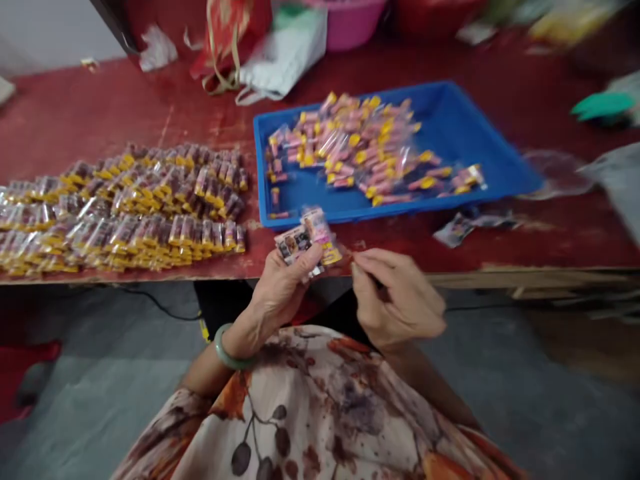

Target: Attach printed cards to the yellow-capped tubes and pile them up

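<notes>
My left hand [283, 280], with a pale green bangle at the wrist, holds small printed cards [294, 244] under its thumb. Against them lies a clear-wrapped packet [321, 233] with a pink and yellow printed end. Just to the right, my right hand [397, 293] is closed in a pinch close to the packet's lower right edge. What sits between its fingertips is too small and blurred to name. Beyond both hands stands a blue tray [440, 147] with a heap of wrapped pink tubes with yellow ends [350, 140].
Stacked rows of wrapped purple and yellow packets [125, 207] cover the red table [200, 120] at left. Loose small packets [455, 230] lie right of the tray's front. Behind are a white bag [285, 60], a red bag [237, 33] and a pink basin [355, 23].
</notes>
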A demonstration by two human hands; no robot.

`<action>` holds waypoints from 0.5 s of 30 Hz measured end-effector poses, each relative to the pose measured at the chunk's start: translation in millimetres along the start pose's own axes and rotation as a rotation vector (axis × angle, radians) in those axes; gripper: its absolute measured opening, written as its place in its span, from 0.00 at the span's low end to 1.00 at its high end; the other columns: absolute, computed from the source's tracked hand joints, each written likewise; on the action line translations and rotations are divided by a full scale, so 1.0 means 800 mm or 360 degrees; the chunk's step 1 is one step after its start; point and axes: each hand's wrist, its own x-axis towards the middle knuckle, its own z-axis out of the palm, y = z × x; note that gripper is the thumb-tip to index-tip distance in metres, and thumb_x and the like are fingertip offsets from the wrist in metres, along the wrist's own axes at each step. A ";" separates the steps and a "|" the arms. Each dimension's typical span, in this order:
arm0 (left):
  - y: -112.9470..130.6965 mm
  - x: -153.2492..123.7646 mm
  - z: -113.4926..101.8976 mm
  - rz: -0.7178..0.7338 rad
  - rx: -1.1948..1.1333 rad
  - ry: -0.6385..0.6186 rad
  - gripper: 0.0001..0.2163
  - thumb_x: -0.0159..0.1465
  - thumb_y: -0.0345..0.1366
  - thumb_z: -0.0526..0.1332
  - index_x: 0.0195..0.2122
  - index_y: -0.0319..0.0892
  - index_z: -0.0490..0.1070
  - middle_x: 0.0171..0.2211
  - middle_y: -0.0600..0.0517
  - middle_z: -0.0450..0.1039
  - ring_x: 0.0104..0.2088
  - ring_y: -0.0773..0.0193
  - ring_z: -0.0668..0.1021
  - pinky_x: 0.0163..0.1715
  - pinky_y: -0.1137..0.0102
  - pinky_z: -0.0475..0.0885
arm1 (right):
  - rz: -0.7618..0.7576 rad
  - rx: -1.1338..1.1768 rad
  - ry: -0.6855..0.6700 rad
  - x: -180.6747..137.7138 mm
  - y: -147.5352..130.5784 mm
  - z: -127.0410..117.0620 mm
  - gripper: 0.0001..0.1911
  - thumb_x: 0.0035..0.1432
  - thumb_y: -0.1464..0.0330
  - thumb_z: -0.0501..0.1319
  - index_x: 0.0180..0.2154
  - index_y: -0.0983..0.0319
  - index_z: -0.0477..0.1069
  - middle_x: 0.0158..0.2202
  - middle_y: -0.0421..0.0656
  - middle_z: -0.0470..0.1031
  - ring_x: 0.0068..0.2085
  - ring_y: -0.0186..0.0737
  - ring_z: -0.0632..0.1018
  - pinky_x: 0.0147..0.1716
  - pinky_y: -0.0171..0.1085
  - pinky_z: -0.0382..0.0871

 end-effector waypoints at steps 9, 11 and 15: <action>0.001 0.015 -0.035 -0.0167 -0.0038 -0.0030 0.13 0.50 0.37 0.73 0.34 0.39 0.77 0.32 0.51 0.79 0.35 0.59 0.81 0.39 0.68 0.76 | 0.0057 -0.0008 -0.0144 -0.005 -0.009 0.025 0.11 0.55 0.76 0.64 0.41 0.63 0.74 0.38 0.46 0.77 0.34 0.39 0.79 0.30 0.37 0.77; -0.002 0.018 -0.035 -0.0185 -0.0048 -0.0057 0.12 0.49 0.37 0.74 0.33 0.40 0.77 0.32 0.51 0.79 0.35 0.60 0.81 0.39 0.68 0.76 | 0.0064 -0.0049 -0.0164 -0.005 -0.007 0.027 0.10 0.56 0.76 0.63 0.41 0.63 0.74 0.38 0.46 0.77 0.34 0.38 0.79 0.31 0.37 0.77; -0.008 0.020 -0.027 -0.0247 -0.0051 -0.0150 0.11 0.50 0.36 0.73 0.34 0.41 0.78 0.33 0.51 0.79 0.35 0.60 0.80 0.37 0.67 0.76 | 0.0087 -0.0047 -0.0174 -0.010 -0.001 0.022 0.11 0.56 0.78 0.62 0.42 0.62 0.74 0.40 0.46 0.77 0.36 0.36 0.79 0.32 0.35 0.77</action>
